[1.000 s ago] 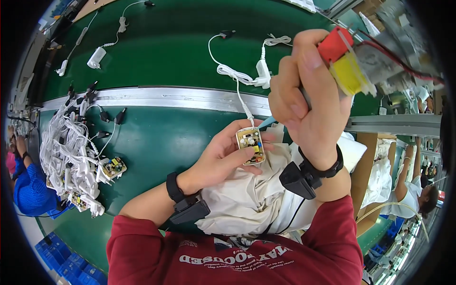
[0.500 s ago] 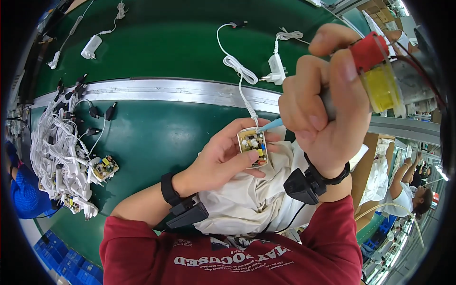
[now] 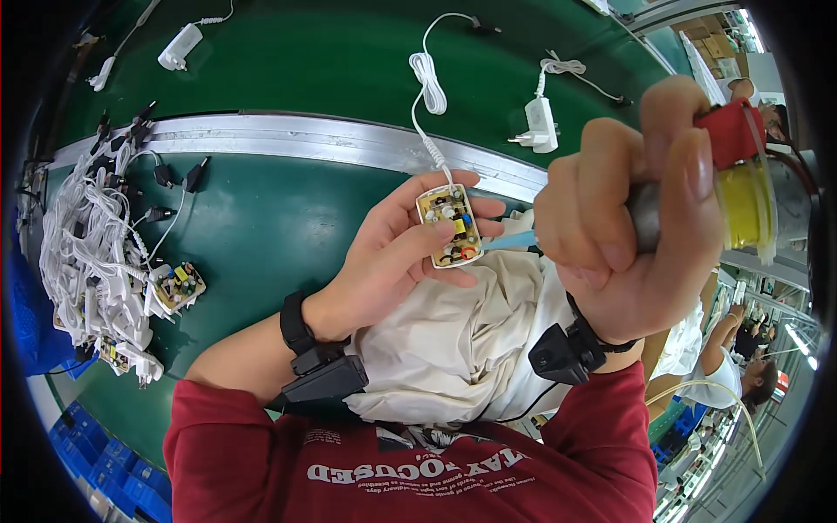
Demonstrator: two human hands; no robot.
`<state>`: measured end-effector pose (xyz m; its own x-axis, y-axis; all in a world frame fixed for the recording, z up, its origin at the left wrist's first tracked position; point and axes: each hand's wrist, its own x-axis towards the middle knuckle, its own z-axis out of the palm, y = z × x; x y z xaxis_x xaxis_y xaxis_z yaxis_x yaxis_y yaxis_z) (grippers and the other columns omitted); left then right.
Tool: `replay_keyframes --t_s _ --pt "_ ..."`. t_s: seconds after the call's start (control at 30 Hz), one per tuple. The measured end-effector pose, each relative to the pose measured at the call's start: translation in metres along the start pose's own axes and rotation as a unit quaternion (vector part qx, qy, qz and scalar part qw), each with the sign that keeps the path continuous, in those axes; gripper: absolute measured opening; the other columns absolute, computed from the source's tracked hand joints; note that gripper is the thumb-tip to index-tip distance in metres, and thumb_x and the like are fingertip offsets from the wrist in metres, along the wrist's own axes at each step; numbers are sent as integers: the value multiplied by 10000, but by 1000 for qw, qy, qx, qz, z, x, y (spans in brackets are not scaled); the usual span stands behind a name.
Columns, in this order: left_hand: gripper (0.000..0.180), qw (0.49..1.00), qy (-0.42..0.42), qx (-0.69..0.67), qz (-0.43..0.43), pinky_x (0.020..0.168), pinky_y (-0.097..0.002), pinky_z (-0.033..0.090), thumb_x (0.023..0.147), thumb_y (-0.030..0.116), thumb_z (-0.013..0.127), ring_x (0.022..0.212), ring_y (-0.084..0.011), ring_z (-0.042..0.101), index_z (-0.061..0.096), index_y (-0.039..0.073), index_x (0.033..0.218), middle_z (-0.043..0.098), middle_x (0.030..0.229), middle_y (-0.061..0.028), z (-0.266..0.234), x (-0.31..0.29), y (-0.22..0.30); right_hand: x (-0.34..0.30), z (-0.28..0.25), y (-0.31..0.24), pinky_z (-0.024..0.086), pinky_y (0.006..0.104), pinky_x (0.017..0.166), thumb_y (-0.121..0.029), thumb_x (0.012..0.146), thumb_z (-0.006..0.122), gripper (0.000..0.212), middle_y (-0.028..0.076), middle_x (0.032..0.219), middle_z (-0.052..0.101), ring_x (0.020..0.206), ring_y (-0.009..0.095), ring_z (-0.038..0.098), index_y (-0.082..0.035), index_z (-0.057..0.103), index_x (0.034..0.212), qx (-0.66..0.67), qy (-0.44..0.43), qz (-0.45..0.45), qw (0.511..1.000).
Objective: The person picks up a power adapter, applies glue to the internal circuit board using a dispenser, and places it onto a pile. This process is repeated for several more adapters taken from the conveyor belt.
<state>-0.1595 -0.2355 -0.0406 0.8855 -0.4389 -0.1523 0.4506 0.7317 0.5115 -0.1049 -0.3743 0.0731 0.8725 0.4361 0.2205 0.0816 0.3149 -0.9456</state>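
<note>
My left hand pinches an opened power-adapter half, thumb across its exposed circuit board, fingers beneath; its white cable runs out beyond my fingertips. My right hand is wrapped round a grey handheld tool, whose light-blue tip points left to the board's near right corner; whether they touch I can't tell. I'd judge the step in hand to be working that tip over the components. The next move calls for a steady left pinch and careful aim.
</note>
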Motion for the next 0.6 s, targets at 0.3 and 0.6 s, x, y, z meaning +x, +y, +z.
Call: replay_keyframes --t_s 0.3,0.6 --pt "421 997 -35 -72 -4 902 -401 519 961 128 398 1230 -249 474 319 49 1368 456 1328 -168 -1 3 -4 -3 20 -16 285 223 377 -344 1012 289 272 12 545 380 390 75 312 -79 347 987 -3 23 69 997" --pt "437 988 -76 -132 -9 952 -443 481 970 152 387 1260 -259 438 286 35 1379 426 1346 -178 -4 3 -6 -2 10 -4 295 223 382 -365 1010 283 316 11 545 377 388 78 317 -64 341 1087 -55 -12 21 998"
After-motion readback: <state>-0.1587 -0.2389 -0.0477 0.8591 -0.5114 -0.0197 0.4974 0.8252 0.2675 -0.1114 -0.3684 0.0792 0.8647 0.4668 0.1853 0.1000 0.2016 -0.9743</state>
